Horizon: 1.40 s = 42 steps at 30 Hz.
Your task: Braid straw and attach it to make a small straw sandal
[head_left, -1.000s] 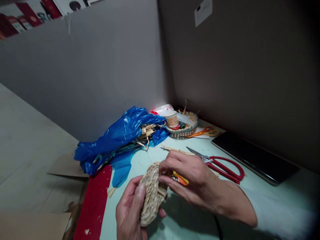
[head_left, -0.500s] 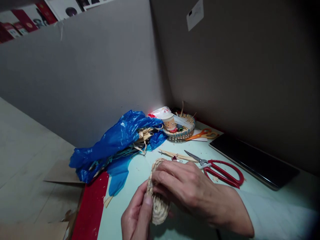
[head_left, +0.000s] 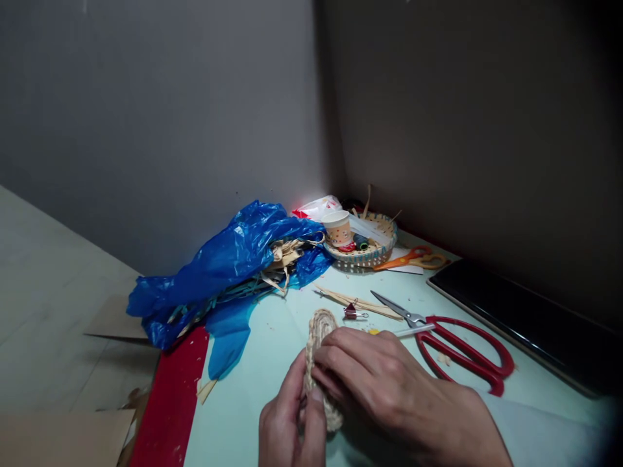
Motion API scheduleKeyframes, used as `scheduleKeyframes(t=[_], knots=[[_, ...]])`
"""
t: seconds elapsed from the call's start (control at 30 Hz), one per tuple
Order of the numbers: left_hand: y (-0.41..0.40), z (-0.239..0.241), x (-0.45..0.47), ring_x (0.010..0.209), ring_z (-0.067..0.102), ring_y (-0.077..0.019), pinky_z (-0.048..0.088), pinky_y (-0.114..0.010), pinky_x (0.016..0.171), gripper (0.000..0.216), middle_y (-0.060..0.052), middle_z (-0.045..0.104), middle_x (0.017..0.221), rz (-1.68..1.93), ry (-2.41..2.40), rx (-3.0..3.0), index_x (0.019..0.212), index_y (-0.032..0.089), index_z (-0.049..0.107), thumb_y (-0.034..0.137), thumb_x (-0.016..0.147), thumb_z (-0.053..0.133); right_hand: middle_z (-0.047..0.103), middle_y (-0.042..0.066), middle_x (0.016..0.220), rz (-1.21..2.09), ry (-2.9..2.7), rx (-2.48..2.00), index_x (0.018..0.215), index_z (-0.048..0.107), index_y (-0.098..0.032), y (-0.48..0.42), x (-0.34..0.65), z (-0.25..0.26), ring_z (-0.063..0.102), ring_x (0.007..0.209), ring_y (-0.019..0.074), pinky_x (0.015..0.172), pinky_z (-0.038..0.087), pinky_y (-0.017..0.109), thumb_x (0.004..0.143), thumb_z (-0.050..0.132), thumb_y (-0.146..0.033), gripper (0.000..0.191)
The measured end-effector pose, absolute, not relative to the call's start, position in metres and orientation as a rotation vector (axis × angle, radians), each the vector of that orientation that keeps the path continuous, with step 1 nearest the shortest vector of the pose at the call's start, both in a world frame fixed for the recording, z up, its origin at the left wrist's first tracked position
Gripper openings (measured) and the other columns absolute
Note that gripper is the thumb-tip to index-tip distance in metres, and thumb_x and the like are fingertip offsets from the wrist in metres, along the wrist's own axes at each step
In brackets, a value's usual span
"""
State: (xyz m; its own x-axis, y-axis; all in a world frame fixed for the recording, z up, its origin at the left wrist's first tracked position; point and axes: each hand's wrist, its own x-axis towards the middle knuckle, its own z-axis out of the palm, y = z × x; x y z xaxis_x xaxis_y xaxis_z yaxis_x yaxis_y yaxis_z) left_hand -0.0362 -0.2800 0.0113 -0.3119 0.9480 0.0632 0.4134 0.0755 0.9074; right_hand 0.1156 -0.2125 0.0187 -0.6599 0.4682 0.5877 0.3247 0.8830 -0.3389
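Note:
A long oval piece of braided straw, pale and coiled, stands tilted above the table between my hands. My left hand pinches its left edge, thumb on the near side. My right hand is closed over its middle and right side, the fingertips pressed to the braid; part of the piece is hidden beneath them. Past my right hand lie red-handled scissors, blades apart. A dark red binder clip and some loose straw strips rest just beyond the braid.
A blue plastic bag spilling straw lies at the back left. Behind, a woven basket holds a paper cup and thread; orange scissors lie beside it. A black flat device borders the right; grey partitions enclose the back.
The view has tilted down, so the shelf above the partition is out of sight. My hands and the braided piece sit slightly further right in view, and more of the braid's top shows.

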Motion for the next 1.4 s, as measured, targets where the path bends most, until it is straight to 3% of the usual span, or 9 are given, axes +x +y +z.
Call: scheduleKeyframes(t=[0.13,0.2,0.3,0.5,0.73,0.83,1.1,1.23,1.4], knots=[[-0.286,0.008,-0.035,0.049,0.068,-0.0187,0.058,-0.023,0.062,0.048,-0.006,0.076,0.058,1.153,1.881,1.444,0.119,0.005,0.07,0.041,0.09,0.054,0.062,0.007,0.081,0.278,-2.264,-0.589,0.092,0.063,-0.012,-0.215,0.115,0.027,0.059,0.07,0.0205,0.061,0.049,0.032,0.104,0.03,-0.014,0.036],[-0.289,0.005,-0.035,0.057,0.073,-0.02,0.058,-0.022,0.063,0.046,-0.01,0.08,0.069,1.177,1.921,1.478,0.119,0.003,0.07,0.035,0.09,0.054,0.065,0.007,0.083,0.265,-2.251,-0.619,0.094,0.064,-0.013,-0.217,0.116,0.032,0.062,0.073,0.0201,0.063,0.051,0.031,0.104,0.031,-0.014,0.034],[-0.291,-0.001,-0.034,0.072,0.078,-0.023,0.059,-0.022,0.069,0.036,-0.013,0.083,0.09,1.292,1.922,1.539,0.115,0.01,0.074,0.027,0.089,0.057,0.066,0.009,0.086,0.234,-2.308,-0.645,0.093,0.062,-0.013,-0.221,0.117,0.035,0.065,0.075,0.0216,0.064,0.055,0.032,0.102,0.027,-0.012,0.036],[-0.289,-0.003,-0.029,0.091,0.078,-0.0258,0.06,-0.027,0.081,0.034,-0.01,0.08,0.107,1.474,1.822,1.675,0.115,0.018,0.075,0.012,0.087,0.055,0.062,0.008,0.084,0.287,-2.315,-0.68,0.096,0.056,-0.015,-0.222,0.112,0.028,0.065,0.071,0.0234,0.062,0.059,0.037,0.101,0.029,-0.014,0.028],[-0.289,-0.006,-0.031,0.098,0.076,-0.0257,0.059,-0.027,0.086,0.035,-0.008,0.078,0.112,1.505,1.776,1.657,0.117,0.021,0.074,0.011,0.087,0.057,0.061,0.004,0.092,0.63,-2.208,-0.804,0.097,0.05,-0.022,-0.222,0.114,0.031,0.063,0.076,0.0191,0.063,0.055,0.029,0.098,0.047,-0.02,0.004],[-0.288,-0.005,-0.032,0.097,0.076,-0.0247,0.059,-0.025,0.085,0.037,-0.007,0.078,0.112,1.506,1.757,1.663,0.118,0.021,0.073,0.01,0.087,0.057,0.059,0.001,0.092,0.748,-2.159,-0.814,0.096,0.049,-0.023,-0.221,0.115,0.032,0.061,0.079,0.0169,0.069,0.051,0.028,0.099,0.047,-0.021,0.004],[-0.285,-0.003,-0.042,0.097,0.076,-0.0239,0.058,-0.022,0.085,0.034,-0.005,0.079,0.109,1.425,1.725,1.653,0.113,0.022,0.076,0.014,0.086,0.058,0.05,-0.005,0.072,0.987,-2.19,-0.808,0.081,0.047,-0.021,-0.199,0.114,0.03,0.044,0.065,0.0127,0.059,0.036,0.025,0.088,0.052,-0.011,0.013],[-0.284,-0.005,-0.043,0.097,0.076,-0.0227,0.056,-0.02,0.086,0.033,-0.004,0.08,0.109,1.421,1.727,1.593,0.113,0.023,0.076,0.016,0.086,0.06,0.053,-0.004,0.074,0.964,-2.202,-0.812,0.082,0.05,-0.02,-0.198,0.116,0.033,0.047,0.066,0.0133,0.061,0.038,0.025,0.09,0.052,-0.013,0.011],[-0.283,-0.01,-0.039,0.094,0.077,-0.024,0.058,-0.021,0.081,0.03,-0.007,0.08,0.107,1.477,1.811,1.625,0.111,0.021,0.077,0.016,0.086,0.061,0.06,0.006,0.096,0.723,-2.38,-0.848,0.098,0.051,-0.019,-0.211,0.119,0.034,0.06,0.08,0.019,0.07,0.051,0.031,0.101,0.042,-0.021,0.01]])
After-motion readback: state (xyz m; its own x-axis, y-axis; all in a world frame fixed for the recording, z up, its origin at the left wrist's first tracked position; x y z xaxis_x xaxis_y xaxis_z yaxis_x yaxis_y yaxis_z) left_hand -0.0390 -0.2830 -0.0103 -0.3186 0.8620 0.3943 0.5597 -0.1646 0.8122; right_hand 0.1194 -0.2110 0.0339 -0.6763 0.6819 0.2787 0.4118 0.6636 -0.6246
